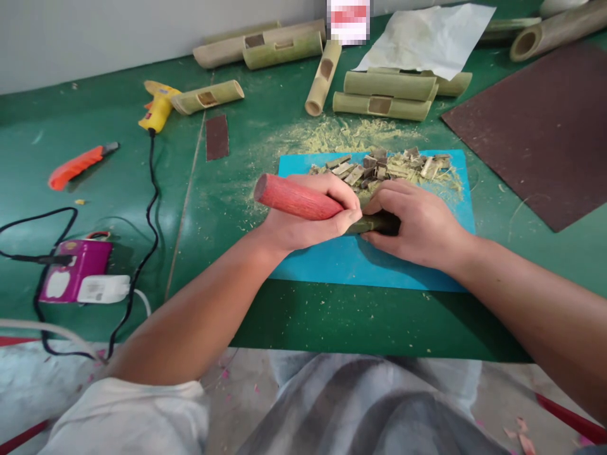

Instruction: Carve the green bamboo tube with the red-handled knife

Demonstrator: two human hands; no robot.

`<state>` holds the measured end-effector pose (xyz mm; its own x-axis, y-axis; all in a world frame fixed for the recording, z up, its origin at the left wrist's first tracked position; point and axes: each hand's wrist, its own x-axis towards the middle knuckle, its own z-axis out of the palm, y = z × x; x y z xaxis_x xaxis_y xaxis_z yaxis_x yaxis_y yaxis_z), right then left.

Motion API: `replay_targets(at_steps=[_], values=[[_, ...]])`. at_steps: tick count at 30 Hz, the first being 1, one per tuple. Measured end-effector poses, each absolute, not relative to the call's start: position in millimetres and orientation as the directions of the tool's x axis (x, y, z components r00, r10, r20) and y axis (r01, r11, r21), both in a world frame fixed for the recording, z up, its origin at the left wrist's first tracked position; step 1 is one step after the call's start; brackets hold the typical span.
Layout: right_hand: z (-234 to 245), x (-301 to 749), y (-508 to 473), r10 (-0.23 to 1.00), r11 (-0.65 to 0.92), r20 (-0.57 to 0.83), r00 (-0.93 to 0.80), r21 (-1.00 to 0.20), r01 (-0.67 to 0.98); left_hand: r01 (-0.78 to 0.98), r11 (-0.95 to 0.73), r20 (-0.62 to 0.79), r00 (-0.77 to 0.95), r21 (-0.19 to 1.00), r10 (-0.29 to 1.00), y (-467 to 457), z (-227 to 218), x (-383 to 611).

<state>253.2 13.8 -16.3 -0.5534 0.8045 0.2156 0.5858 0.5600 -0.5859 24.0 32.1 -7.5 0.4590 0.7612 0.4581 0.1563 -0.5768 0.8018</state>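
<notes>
My left hand (303, 221) is wrapped round the red wooden handle (291, 197) of a tool whose working end is hidden under my fingers. My right hand (417, 221) is closed over a dark green bamboo piece (377, 223) and presses it onto the blue cutting mat (332, 262). The two hands touch over the mat's middle. A heap of small cut bamboo chips (386, 167) lies on the mat just beyond my hands.
Several notched bamboo tubes (384, 95) lie at the back of the green table (246, 158). At the left lie a yellow glue gun (158, 106), an orange utility knife (76, 167), a purple power strip (76, 268) with cables. A brown sheet (540, 126) lies at the right, white paper (427, 38) behind.
</notes>
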Motion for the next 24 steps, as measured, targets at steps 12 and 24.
replay_targets(at_steps=[12,24], values=[[-14.9,253.8,14.6,0.804,0.551,0.188,-0.564,-0.594,0.587,0.128,-0.593,0.490,0.441,0.795,0.752,33.7,-5.6,25.6],[-15.8,255.2,15.6,0.799,0.564,0.205,-0.566,-0.582,0.586,0.025,-0.587,0.559,0.271,0.809,0.783,34.2,-13.5,25.1]])
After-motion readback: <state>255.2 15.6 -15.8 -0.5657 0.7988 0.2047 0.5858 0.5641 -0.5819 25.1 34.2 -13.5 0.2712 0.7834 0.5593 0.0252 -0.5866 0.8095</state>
